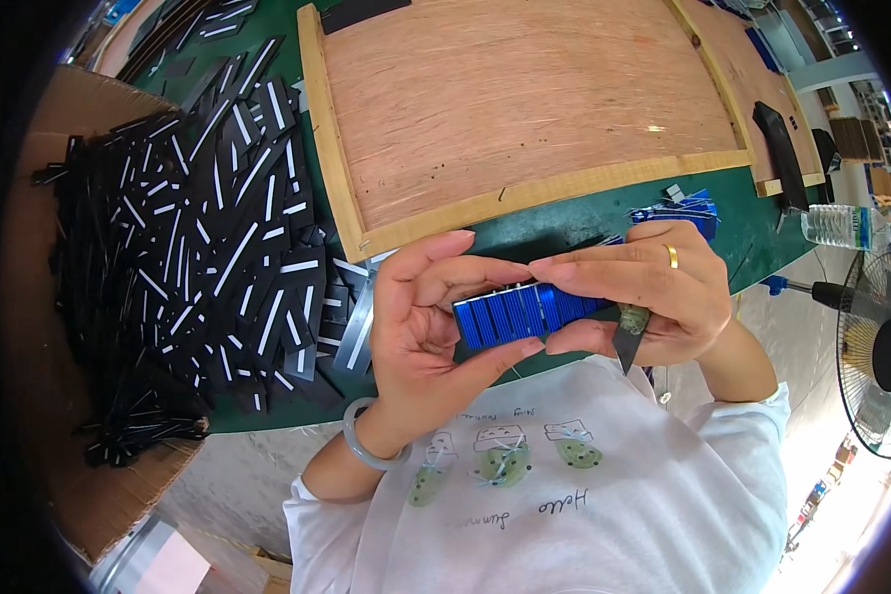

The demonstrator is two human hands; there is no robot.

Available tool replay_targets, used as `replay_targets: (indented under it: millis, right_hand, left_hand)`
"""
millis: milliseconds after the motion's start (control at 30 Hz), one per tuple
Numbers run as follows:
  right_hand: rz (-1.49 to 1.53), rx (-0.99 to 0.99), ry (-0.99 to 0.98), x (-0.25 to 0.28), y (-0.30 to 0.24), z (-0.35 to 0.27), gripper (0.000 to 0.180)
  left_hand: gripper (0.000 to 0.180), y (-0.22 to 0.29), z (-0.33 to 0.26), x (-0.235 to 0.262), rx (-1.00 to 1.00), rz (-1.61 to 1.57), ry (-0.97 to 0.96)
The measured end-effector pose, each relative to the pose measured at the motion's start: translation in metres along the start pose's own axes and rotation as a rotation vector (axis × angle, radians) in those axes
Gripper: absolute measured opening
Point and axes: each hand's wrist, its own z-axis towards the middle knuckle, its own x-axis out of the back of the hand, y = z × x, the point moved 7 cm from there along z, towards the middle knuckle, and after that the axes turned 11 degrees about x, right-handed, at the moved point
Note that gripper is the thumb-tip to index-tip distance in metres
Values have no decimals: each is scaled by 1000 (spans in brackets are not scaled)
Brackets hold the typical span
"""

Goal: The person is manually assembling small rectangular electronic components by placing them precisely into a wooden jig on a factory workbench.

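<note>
Between my two hands is a row of thin blue pieces (pixel 500 315) stacked side by side, their shiny edges facing up. My left hand (pixel 413 322) is closed round its left end, thumb along the near side and fingers along the far side. With thumb and fingertips my right hand (pixel 668 282) pinches the right part of the same stack. A small knife with a pointed dark blade (pixel 629 342) also sits in my right hand, its tip pointing down toward my shirt. Beyond that hand lies a loose pile of similar blue pieces (pixel 698 213).
A large cardboard box (pixel 99 94) on the left overflows with black strips (pixel 223 247) bearing white bars. At the back lies a wood-framed board (pixel 525 89) on the green table (pixel 762 233). A plastic bottle (pixel 837 226) and a fan (pixel 886 351) stand at the right.
</note>
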Motion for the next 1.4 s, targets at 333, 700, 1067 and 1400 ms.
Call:
replay_targets:
  millis: [333,700,1067,1400]
  right_hand:
    - [-12,-25,-10,-1,3,-3,52]
    - [-10,39,-95,1,-2,-2,50]
    - [-49,204,-134,12,-10,1,46]
    - [324,-402,535,15,11,-21,35]
  left_hand:
    - [78,1,2,1,-19,4,-2]
    - [74,2,-3,-1,-34,1,-16]
    - [20,16,-6,14,-4,33,52]
    - [34,66,-29,-10,-409,294,65]
